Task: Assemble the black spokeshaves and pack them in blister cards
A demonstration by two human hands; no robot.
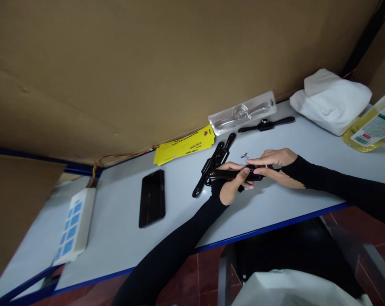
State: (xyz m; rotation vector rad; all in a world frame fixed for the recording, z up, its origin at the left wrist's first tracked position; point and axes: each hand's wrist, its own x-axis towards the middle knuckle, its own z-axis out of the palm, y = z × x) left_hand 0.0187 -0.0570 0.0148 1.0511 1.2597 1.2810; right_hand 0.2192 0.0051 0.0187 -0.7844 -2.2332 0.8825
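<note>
Holds a black handled tool [226, 174] in the left hand [233, 186], with the fingers closed around it and the thumb on top, above the worktop [116, 221] toward its blue front edge. Sets the fingertips of the right hand [285, 158] at the tool's middle, with forefinger and thumb narrowly apart; cannot tell whether gripping or only touching. Has small silver screws [244, 155] on the worktop just beyond those fingertips, and an overlapping pile of black tools [208, 165] just left of the held one. Has, along the back edge, fanned yellow cards [186, 148], a clear plastic package [221, 122] at their right end, and another black tool [266, 124] just in front of that package. Has a white bundle [331, 100] near the back right corner, with a bottle of yellow liquid [371, 127] beside it. Has a black phone [152, 198] lying flat left of the pile, and a white box with blue squares [72, 225] by the left edge.
</note>
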